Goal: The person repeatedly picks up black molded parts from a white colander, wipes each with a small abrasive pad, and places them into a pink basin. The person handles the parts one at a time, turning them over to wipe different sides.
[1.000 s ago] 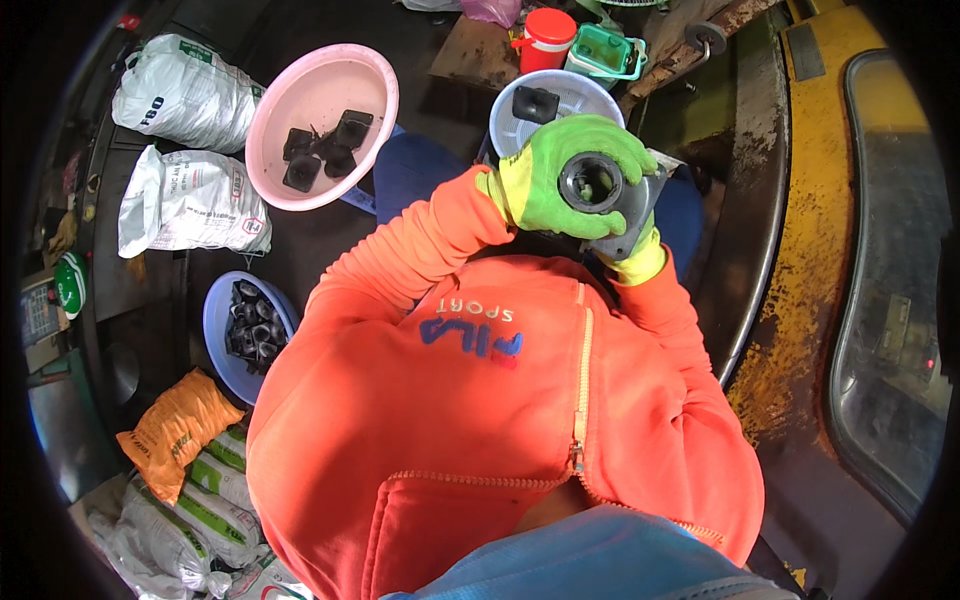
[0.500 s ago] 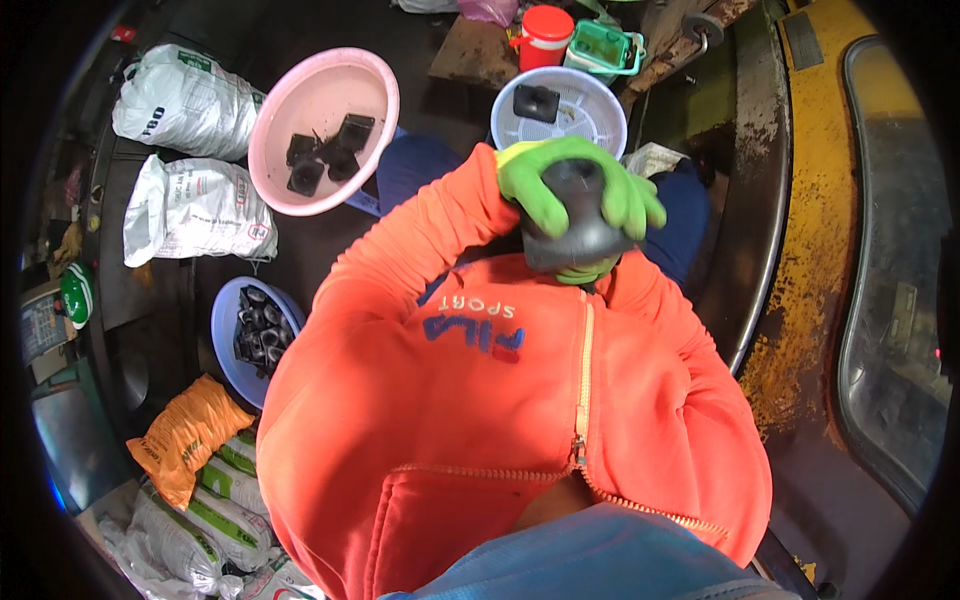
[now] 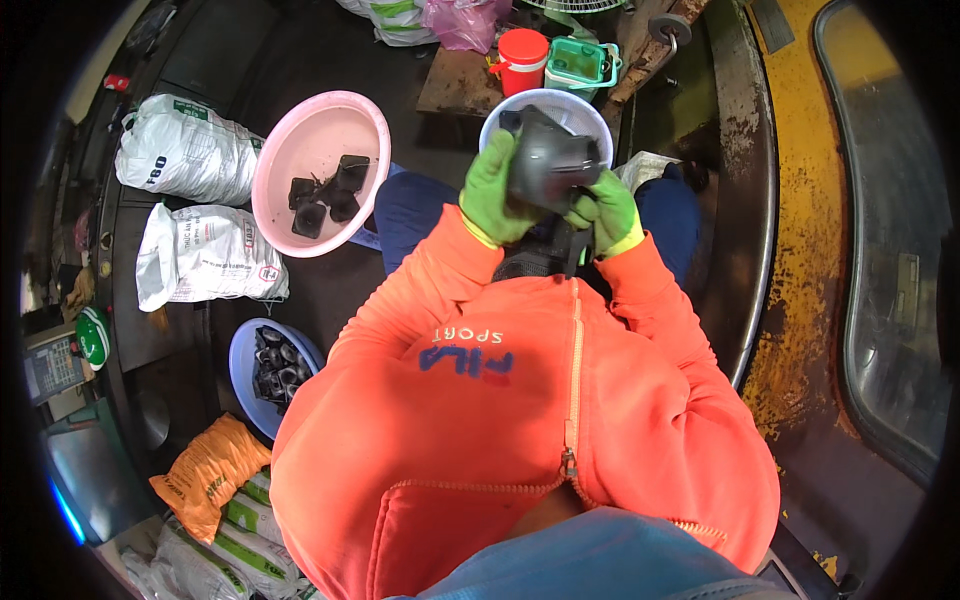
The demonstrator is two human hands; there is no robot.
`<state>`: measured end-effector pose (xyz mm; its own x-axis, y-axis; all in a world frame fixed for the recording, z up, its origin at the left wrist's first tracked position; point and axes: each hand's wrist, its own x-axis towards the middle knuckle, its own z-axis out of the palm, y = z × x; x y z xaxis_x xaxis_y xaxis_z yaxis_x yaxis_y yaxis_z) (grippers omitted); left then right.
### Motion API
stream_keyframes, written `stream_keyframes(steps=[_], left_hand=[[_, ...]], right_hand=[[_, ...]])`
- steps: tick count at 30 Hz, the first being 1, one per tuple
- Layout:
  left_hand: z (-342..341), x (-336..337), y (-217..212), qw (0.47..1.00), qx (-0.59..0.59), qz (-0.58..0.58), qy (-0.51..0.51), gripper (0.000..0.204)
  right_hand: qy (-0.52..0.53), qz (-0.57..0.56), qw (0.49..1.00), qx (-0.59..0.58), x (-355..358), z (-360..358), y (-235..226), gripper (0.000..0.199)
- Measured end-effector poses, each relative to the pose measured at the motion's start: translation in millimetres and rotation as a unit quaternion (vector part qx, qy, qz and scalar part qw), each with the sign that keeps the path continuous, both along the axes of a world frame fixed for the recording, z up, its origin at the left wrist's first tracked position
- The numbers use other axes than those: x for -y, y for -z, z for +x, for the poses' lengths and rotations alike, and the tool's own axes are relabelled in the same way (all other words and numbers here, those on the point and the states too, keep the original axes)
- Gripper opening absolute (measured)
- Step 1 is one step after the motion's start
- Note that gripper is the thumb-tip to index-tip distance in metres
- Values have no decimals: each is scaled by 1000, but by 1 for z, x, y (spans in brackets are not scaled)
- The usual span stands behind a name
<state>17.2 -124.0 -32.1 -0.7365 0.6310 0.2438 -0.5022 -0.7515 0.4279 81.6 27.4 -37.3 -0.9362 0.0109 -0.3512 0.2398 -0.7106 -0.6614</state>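
Near the upper middle of the frame, a glossy black molded part (image 3: 545,168), partly blurred, was gripped between both hands: the left hand (image 3: 490,195), in a green knit glove, pressed its left side, and the similarly gloved right hand (image 3: 612,212) held its lower right near a rounded end. Behind it sat a pale perforated plastic basket (image 3: 489,128). At upper left, a smooth pink round basin (image 3: 325,120) contained angular black pieces (image 3: 346,173), beside crinkled white woven sacks (image 3: 190,150). Rust pitted the yellow metal panel (image 3: 785,330) at right.
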Motion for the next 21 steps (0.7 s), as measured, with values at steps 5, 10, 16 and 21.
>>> stream_keyframes(steps=[5, 10, 16, 21], left_hand=[[-1, 12, 10, 970, 197, 35, 136, 64], [-12, 22, 12, 969, 193, -68, 139, 71], [-19, 19, 13, 964, 177, -118, 160, 63], [-20, 19, 12, 956, 187, -120, 192, 63]], right_hand=[[59, 560, 826, -35, 1, -7, 0, 60], [56, 457, 881, -111, -24, 7, -15, 32], [-36, 694, 635, -337, -34, 9, -41, 21], [-34, 733, 576, -360, -31, 2, -47, 20]])
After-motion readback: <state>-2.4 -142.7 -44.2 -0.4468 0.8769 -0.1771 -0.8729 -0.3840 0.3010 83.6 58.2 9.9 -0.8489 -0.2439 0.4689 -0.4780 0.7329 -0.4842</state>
